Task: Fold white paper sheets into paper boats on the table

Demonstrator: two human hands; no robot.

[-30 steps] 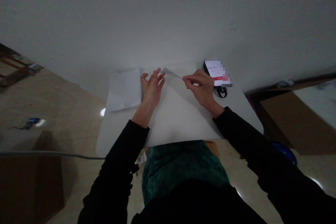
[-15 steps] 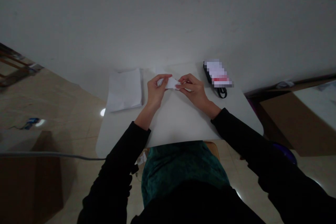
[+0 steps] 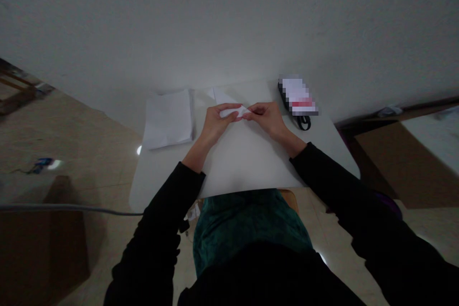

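A small piece of folded white paper point(image 3: 230, 112) is held above the white table, between my two hands. My left hand point(image 3: 218, 122) grips its left part, fingers along the far edge and thumb on the near side. With thumb and fingertips, my right hand point(image 3: 268, 117) pinches the paper's pointed right end. The fold's exact shape is partly hidden by the fingers. Behind my left hand, another white folded paper point(image 3: 219, 95) rests near the table's far edge.
A stack of white paper point(image 3: 168, 119) lies at the left of the white table point(image 3: 247, 162). At the back right is a dark case point(image 3: 283, 98) with a strap and a blurred-out top. The wall point(image 3: 229, 24) borders the far edge. Cardboard point(image 3: 412, 162) stands on the right.
My fingers have shifted on the folded paper; the left hand now covers more of it and the right pinches a narrower tip. The view has moved slightly.
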